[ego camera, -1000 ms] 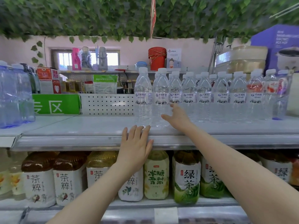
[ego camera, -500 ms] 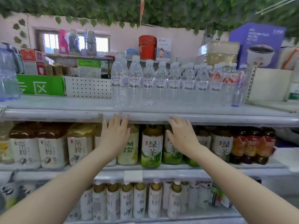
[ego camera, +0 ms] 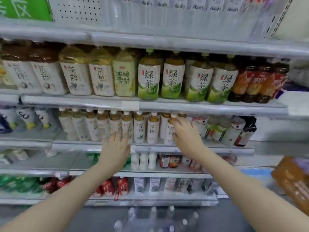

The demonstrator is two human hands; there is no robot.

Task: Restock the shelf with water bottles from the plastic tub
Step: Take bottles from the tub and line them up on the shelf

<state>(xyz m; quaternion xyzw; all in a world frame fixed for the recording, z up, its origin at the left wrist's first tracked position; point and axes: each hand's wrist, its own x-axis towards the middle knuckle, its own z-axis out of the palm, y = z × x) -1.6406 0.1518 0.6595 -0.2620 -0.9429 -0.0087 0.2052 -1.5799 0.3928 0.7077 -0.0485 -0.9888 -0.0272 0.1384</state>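
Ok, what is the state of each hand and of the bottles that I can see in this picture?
top water bottles: standing on the top shelf, only lower parts in view.
green tea bottles: upright, labels forward.
small tea bottles: upright, capped.
bottom water bottles: upright, capped, blurred.
left hand: open, holds nothing.
right hand: open, holds nothing, in front of the small tea bottles.

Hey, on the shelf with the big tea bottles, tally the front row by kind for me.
Dark brown tea, white label: 2
Golden tea, white label: 2
Pale pear drink: 1
Green tea, green label: 4
Red-orange bottles: 3
Total: 12, leaving out one cut off at the left edge.
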